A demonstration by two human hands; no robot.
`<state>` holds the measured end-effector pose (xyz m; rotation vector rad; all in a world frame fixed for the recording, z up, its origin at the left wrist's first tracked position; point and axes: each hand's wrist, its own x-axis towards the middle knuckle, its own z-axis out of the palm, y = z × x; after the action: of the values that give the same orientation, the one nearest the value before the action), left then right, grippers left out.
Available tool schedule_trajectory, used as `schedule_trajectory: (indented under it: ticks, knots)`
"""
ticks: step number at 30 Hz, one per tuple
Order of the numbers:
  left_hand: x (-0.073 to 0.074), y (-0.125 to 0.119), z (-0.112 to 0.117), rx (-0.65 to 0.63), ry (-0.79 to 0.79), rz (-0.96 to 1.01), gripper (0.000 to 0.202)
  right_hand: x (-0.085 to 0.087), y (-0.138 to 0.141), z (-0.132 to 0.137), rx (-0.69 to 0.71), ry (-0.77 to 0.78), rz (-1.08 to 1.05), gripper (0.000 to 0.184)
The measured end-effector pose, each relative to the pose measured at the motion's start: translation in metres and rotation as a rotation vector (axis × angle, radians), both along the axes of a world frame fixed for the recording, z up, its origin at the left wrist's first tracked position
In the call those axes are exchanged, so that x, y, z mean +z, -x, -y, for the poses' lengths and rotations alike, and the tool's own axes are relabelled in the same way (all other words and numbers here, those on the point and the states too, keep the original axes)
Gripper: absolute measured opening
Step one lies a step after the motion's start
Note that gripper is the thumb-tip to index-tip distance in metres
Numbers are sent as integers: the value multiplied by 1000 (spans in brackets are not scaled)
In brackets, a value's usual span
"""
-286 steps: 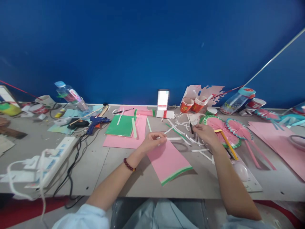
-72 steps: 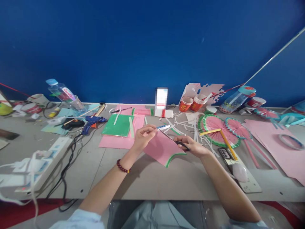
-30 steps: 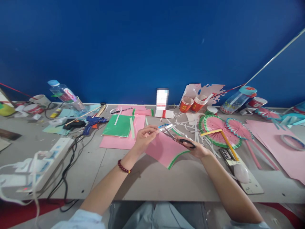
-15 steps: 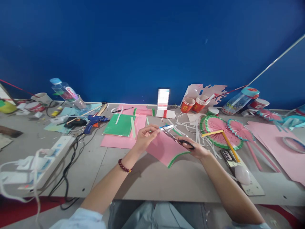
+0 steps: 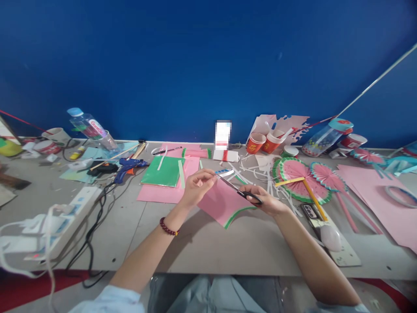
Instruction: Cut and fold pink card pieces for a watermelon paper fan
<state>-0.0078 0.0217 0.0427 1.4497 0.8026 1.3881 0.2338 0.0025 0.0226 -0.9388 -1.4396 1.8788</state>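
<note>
My left hand [image 5: 198, 187] is closed in a pinch at the upper left of a pink paper sheet [image 5: 220, 204], which hangs at a slant over the table and has a green strip along its lower right edge. In my right hand [image 5: 269, 203] is a pair of black-handled scissors [image 5: 249, 195], fingers around the handles. The blades point up and left, with the tips by my left fingertips. They look nearly together. Just beyond the tips shows a small blue-and-white piece [image 5: 224, 172]; whether a hand touches it I cannot tell.
Left of my hands lie a green paper pack [image 5: 161, 171], a blue glue gun [image 5: 128, 167] and a white power strip [image 5: 76, 217]. White paper scraps [image 5: 272, 182], a watermelon paper fan [image 5: 293, 174], red paper cups [image 5: 256, 143] and a white mouse [image 5: 331, 238] are on the right.
The scissor blades have come closer together. My right hand and the pink sheet have shifted slightly left; my left hand keeps its pinch.
</note>
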Motion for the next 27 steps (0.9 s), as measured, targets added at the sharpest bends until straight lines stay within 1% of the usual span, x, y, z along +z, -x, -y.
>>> schedule_trajectory:
  ticks: [8,17,27]
  knots:
    - [1,2,0,-8,10,-25,14,-3,-1,0,-22,13,26,40]
    - [1,2,-1,-7,6,-39,14,6,2,2,-21,-14,23,41]
    - [-3,4,-4,-27,28,-26,15,-1,-1,0,-33,-23,54,38]
